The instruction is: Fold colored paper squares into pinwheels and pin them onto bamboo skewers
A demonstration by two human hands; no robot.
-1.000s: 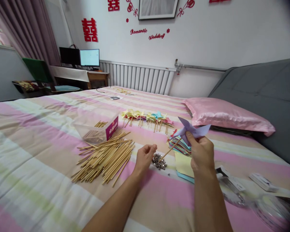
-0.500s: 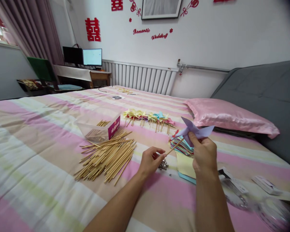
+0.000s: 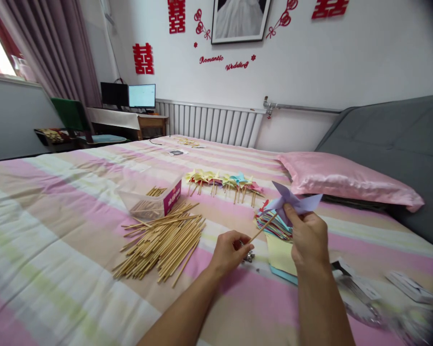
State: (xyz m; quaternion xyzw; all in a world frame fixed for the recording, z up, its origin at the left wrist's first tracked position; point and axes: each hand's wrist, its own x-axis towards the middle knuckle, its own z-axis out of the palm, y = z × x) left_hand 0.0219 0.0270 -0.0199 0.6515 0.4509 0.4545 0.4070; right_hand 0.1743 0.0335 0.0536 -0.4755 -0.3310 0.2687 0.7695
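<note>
- Head view: the left hand (image 3: 233,252) comes low over the bed (image 3: 94,240), its forearm slanting upward to the right; thumb and fingers are curled together, pinching the lower end of a thin light-brown wooden stick (image 3: 263,228).
- The right hand (image 3: 310,235) is raised a little higher, with its forearm nearly upright; the thumb presses the middle of a light purple paper pinwheel (image 3: 303,204), and the other fingers are behind it.
- The pinwheel is thus between the hands, at the upper end of the tilted stick, above a stack of coloured paper sheets (image 3: 276,229).
- Small shiny metal pieces (image 3: 249,257) lie just beside the left hand, which partly covers them.
- An open transparent plastic box (image 3: 172,198) with a purple label contains wooden sticks (image 3: 156,192); a loose pile of similar sticks (image 3: 162,247) lies before it.
- Transparent plastic items (image 3: 418,322) at the lower right are blurred; I cannot tell their contents.
</note>
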